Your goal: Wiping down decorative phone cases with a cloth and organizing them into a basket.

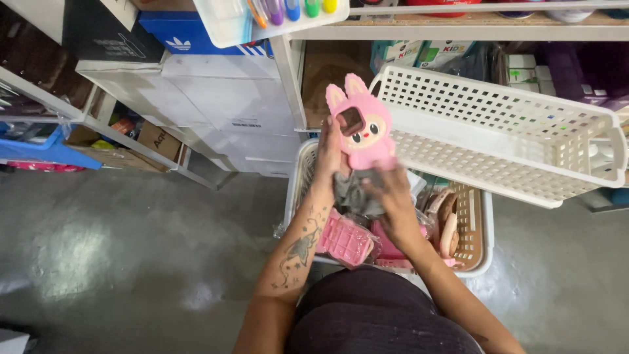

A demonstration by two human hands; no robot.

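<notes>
A pink bunny-shaped phone case (360,124) with two ears and big eyes is held upright in front of me. My left hand (327,157) grips its left edge. My right hand (392,196) presses a grey cloth (354,193) against the case's lower part. Both hands hover over a white basket (481,262) on the floor, filled with pink items such as a pink grid-patterned case (344,239) in clear wrap and a beige rounded case (445,216).
An empty white perforated tray (511,131) leans tilted to the right, against a white shelf unit (291,78). White cartons (223,105) and a blue shoebox (180,33) sit on shelves at left. Grey concrete floor (131,255) lies around.
</notes>
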